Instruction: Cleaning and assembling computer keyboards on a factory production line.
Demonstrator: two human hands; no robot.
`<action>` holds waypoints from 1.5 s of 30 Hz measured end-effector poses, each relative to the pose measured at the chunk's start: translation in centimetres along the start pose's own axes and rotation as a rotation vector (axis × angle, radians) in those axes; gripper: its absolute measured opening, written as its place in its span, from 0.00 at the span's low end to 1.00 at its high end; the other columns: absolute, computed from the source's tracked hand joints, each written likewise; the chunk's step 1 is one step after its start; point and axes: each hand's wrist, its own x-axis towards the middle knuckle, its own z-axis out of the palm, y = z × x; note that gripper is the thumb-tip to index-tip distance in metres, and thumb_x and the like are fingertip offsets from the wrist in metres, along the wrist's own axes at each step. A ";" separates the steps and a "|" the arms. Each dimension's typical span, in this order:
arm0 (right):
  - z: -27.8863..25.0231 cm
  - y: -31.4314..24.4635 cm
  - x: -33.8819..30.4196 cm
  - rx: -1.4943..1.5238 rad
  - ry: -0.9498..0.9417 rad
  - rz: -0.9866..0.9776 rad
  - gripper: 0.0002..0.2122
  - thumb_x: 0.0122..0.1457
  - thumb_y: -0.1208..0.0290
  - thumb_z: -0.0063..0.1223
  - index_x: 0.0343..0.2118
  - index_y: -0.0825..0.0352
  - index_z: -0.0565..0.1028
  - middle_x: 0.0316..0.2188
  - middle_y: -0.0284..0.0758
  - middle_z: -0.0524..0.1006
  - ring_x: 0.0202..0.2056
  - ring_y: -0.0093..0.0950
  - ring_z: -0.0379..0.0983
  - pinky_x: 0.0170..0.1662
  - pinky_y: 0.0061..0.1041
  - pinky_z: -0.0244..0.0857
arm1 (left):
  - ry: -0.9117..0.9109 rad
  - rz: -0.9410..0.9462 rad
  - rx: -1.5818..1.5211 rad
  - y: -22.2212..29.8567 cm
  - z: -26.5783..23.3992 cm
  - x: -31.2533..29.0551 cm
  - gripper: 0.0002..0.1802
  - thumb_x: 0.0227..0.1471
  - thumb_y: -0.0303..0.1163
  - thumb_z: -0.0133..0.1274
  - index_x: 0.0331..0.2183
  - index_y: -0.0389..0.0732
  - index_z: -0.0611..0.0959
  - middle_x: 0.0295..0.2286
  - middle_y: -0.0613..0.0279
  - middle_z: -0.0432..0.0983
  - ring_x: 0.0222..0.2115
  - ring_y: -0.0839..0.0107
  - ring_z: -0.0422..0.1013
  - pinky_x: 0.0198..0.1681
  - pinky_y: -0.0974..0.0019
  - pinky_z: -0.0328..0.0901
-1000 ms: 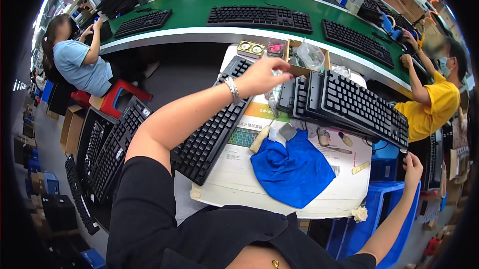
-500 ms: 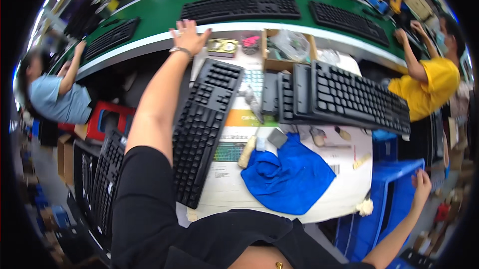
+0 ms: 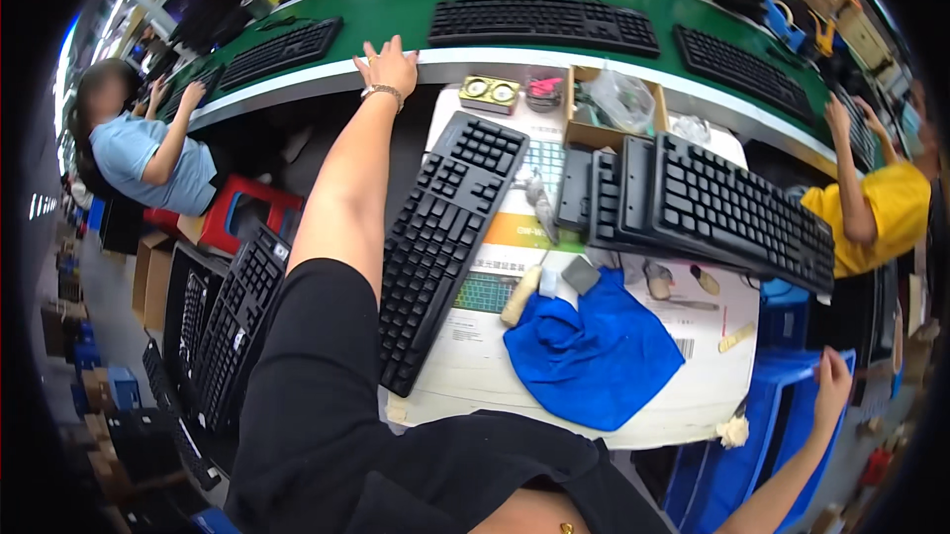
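Observation:
My left hand (image 3: 388,71) lies at the near pale edge of the green work surface, fingers spread and holding nothing. Right of it, on the green surface, is a black keyboard (image 3: 544,21). Under my left forearm, another black keyboard (image 3: 450,242) rests slantwise on the small table (image 3: 465,361). My right hand (image 3: 834,388) hangs by the rim of a blue plastic crate (image 3: 792,361), fingers loosely bent and slightly apart, with nothing visible in them. Several stacked keyboards (image 3: 737,212) lean across the table's right side. A blue cloth (image 3: 594,351) lies crumpled near me.
A cardboard box (image 3: 584,128) with plastic bags and a gold two-dial item (image 3: 489,94) stand at the table's back. More keyboards (image 3: 237,321) stand upright at my left. A person in light blue (image 3: 148,153) works on the left, one in yellow (image 3: 876,212) on the right.
My view has swung left, so the scene sits further right. Relative to the small table, my left hand has moved left, away from the keyboard on the green surface. My right hand stays by the crate.

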 end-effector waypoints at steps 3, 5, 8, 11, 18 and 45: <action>0.1 0.1 -1.2 -0.057 0.044 0.125 0.14 0.63 0.66 0.53 0.45 0.72 0.78 0.33 0.35 0.79 0.30 0.21 0.73 0.35 0.16 0.67 | -0.066 -0.239 -0.269 -0.7 0.4 1.4 0.36 0.56 0.59 0.45 0.55 0.42 0.74 0.57 0.55 0.68 0.61 0.45 0.54 0.63 0.32 0.41; 0.2 0.6 -1.8 -0.033 0.041 0.150 0.14 0.63 0.66 0.53 0.45 0.72 0.78 0.34 0.35 0.80 0.30 0.22 0.74 0.35 0.16 0.68 | -0.067 -0.201 -0.502 -0.4 0.6 2.0 0.38 0.55 0.60 0.46 0.54 0.40 0.76 0.58 0.55 0.67 0.63 0.43 0.51 0.63 0.32 0.38; 1.1 0.1 -1.9 -0.022 0.050 0.190 0.14 0.63 0.65 0.53 0.45 0.71 0.78 0.34 0.36 0.80 0.31 0.23 0.75 0.35 0.17 0.68 | -0.084 -0.222 -0.585 3.4 0.7 2.4 0.38 0.54 0.61 0.47 0.54 0.40 0.77 0.58 0.54 0.66 0.64 0.42 0.47 0.64 0.32 0.35; 2.3 -1.2 -2.0 -0.052 0.063 0.200 0.14 0.63 0.66 0.53 0.45 0.71 0.78 0.35 0.36 0.80 0.31 0.23 0.76 0.36 0.17 0.69 | -0.122 -0.362 -0.475 7.8 -0.5 1.9 0.36 0.53 0.61 0.49 0.53 0.46 0.79 0.60 0.55 0.64 0.65 0.41 0.42 0.65 0.33 0.30; 3.6 -0.3 -1.8 -0.076 0.058 0.214 0.15 0.63 0.64 0.53 0.46 0.70 0.78 0.34 0.36 0.80 0.31 0.23 0.75 0.36 0.18 0.69 | -0.134 -0.429 -0.533 9.3 -2.0 1.3 0.30 0.53 0.61 0.48 0.51 0.57 0.81 0.61 0.57 0.61 0.67 0.45 0.39 0.65 0.33 0.22; 6.2 -2.4 -2.1 -0.083 0.010 0.246 0.15 0.63 0.67 0.53 0.46 0.73 0.78 0.36 0.39 0.79 0.32 0.25 0.75 0.39 0.20 0.69 | 0.174 0.626 0.064 8.1 -3.0 0.6 0.29 0.62 0.62 0.33 0.58 0.65 0.73 0.68 0.72 0.37 0.69 0.59 0.29 0.65 0.37 0.20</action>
